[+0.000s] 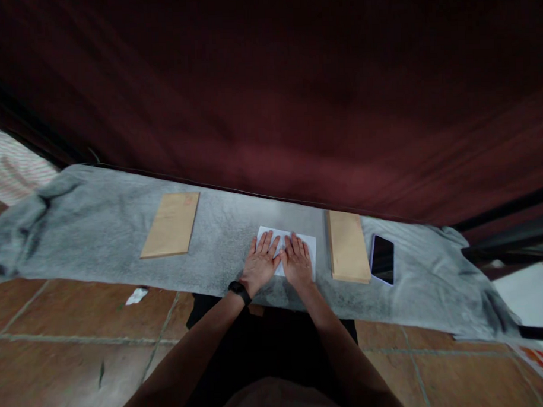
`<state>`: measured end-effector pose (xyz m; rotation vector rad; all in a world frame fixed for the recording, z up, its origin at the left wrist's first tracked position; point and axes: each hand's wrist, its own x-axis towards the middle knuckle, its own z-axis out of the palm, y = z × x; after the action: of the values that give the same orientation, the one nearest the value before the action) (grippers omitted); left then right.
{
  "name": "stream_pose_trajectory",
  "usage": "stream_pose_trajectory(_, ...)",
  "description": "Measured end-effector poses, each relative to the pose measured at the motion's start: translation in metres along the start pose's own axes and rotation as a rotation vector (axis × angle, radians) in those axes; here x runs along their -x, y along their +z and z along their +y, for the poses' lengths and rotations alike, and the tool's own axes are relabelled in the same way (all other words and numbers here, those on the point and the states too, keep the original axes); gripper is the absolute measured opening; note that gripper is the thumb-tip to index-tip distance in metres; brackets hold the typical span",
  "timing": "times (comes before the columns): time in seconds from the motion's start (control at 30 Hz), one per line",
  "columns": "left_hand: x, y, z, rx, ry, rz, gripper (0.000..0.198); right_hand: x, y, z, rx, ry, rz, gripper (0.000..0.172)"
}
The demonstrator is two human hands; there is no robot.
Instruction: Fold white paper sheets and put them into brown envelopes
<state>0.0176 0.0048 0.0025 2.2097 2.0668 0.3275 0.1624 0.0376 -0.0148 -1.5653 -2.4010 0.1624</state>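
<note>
A sheet of white paper [310,245] lies on the grey cloth in front of me. My left hand [260,264] rests flat on its left part, fingers spread. On the right part lies my right hand [297,263], also palm down with the fingers stretched out. The two thumbs come close together over the middle of the sheet, and the hands hide much of it. To the right stands a stack of brown envelopes [348,245]. Farther off to the left are one or more brown envelopes [172,225] with a small reddish mark in a corner.
A phone [383,259] with a dark screen lies right of the envelope stack. Grey cloth [98,227] covers the narrow table. Dark red fabric [268,108] rises along its far edge. A crumpled white scrap [136,296] is on the tiled floor.
</note>
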Motion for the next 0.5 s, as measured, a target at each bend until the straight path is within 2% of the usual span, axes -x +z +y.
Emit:
stream_pose_trajectory(0.17, -0.001, 0.0, -0.002, -0.012, -0.017, 0.023, 0.062, 0.002, -0.002, 0.015, 0.015, 0.038, 0.082, 0.054)
stream_pose_trajectory(0.5, 0.006, -0.001, -0.008, -0.024, -0.126, 0.08, 0.065, 0.015, -0.004, 0.035, 0.065, 0.121, 0.136, 0.059)
